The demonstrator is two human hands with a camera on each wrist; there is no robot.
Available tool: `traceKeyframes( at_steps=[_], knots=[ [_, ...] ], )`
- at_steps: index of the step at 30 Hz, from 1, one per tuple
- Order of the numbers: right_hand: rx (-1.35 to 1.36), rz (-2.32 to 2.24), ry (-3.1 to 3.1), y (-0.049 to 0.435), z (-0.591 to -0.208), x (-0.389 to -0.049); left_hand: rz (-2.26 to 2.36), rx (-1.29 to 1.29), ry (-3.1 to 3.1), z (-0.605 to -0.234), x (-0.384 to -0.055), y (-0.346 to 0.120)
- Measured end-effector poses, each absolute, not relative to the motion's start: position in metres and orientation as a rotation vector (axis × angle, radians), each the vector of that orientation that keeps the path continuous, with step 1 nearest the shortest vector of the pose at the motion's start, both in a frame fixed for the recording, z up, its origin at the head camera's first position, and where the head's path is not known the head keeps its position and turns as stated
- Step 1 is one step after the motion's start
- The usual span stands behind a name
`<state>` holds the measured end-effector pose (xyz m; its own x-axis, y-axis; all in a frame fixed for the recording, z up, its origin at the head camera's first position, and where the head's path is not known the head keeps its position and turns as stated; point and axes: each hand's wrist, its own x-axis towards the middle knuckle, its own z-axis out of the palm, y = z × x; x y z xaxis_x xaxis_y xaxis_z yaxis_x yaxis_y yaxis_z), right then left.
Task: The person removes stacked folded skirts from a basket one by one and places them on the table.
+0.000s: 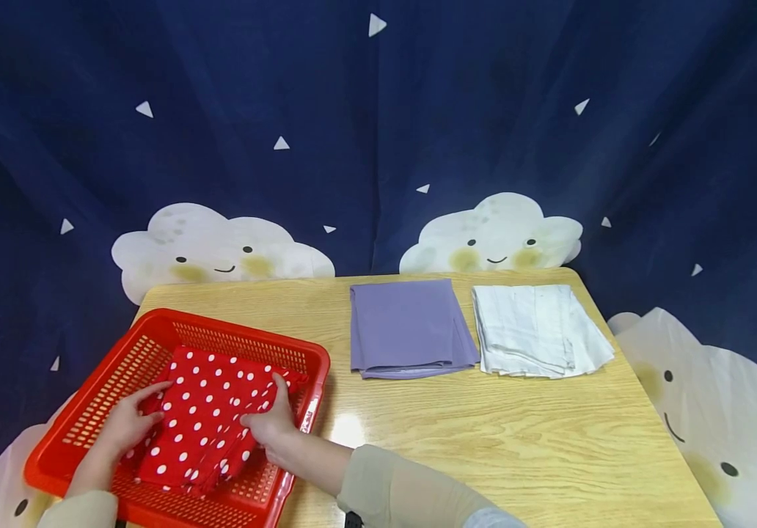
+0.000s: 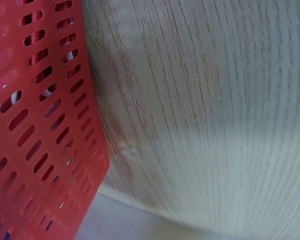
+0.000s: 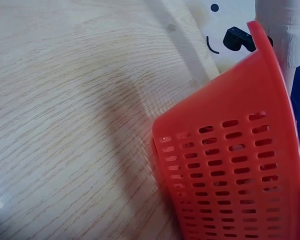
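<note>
A red cloth with white polka dots (image 1: pixel 203 411), folded, lies inside a red plastic basket (image 1: pixel 319 367) at the left of the table. My left hand (image 1: pixel 129 422) grips the cloth's left edge, thumb and fingers spread apart along it. On the opposite side my right hand (image 1: pixel 274 422) holds the cloth's right part, its forearm crossing the basket rim. Both wrist views show mostly the slotted outer wall of the basket (image 2: pixel 55 115) and bare wood grain; the cloth shows only through the slots in the left wrist view.
Right of the basket, a folded purple cloth (image 1: pixel 408 326) lies near the back of the wooden table (image 1: pixel 484 440). Beside it is a folded white cloth (image 1: pixel 530 330) with ruffled edges. A dark blue curtain (image 1: pixel 326 88) with smiling clouds hangs behind the table.
</note>
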<state>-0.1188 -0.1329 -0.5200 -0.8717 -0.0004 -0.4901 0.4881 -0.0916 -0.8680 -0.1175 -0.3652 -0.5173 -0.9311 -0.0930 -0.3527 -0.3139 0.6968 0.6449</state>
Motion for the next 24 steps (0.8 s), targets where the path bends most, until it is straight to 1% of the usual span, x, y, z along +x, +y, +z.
traceKeyframes(
  at_steps=[4, 11, 18, 24],
  knots=[
    [0.486, -2.029, 1.873, -0.131, -0.515, -0.117, 1.097, -0.333, 2.621, -0.517, -0.117, -0.366],
    [0.421, -1.985, 1.863, -0.12, -0.496, -0.113, 1.129, -0.292, 2.624, -0.514, -0.115, -0.371],
    [0.357, -2.02, 1.852, -0.11, -0.48, -0.111, 1.203, -0.305, 2.56, -0.501, -0.112, -0.374],
    [0.279, -2.021, 1.826, -0.098, -0.468, -0.114, 1.318, -0.255, 2.457, -0.485, -0.107, -0.372]
  ],
)
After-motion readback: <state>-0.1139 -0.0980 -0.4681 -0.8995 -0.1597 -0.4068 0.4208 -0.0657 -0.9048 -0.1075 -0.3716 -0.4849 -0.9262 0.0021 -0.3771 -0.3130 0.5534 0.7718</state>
